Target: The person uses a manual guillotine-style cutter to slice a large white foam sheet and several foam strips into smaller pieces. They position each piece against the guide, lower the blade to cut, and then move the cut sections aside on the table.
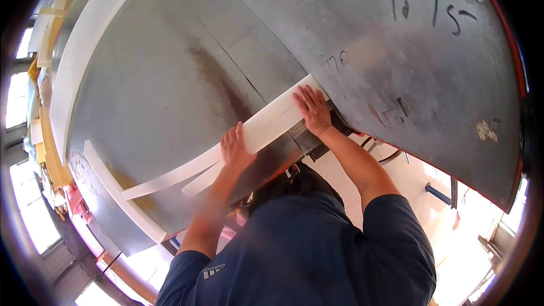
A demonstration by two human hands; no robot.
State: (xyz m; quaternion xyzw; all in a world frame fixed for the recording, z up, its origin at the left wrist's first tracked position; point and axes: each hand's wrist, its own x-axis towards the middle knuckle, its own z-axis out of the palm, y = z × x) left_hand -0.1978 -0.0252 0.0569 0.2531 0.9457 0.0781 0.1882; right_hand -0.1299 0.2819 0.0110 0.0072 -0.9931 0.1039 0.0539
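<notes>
Two long white strips, perhaps foam or plastic, lie side by side across the grey metal table (147,96). The far strip (181,174) reaches further left than the near strip (203,181), and a gap opens between their left ends. My left hand (237,147) rests on the strips around their middle, fingers stretched over the top. Near the right end, my right hand (313,110) lies flat on them with its fingers extended. Part of the strips is hidden beneath both hands.
A dark metal fitting (317,144) sits at the table's near edge beside my right forearm. A wide white strip (85,45) curves along the left side, and a narrower white strip (127,198) lies at lower left. The grey surface at right (430,79) has a red edge.
</notes>
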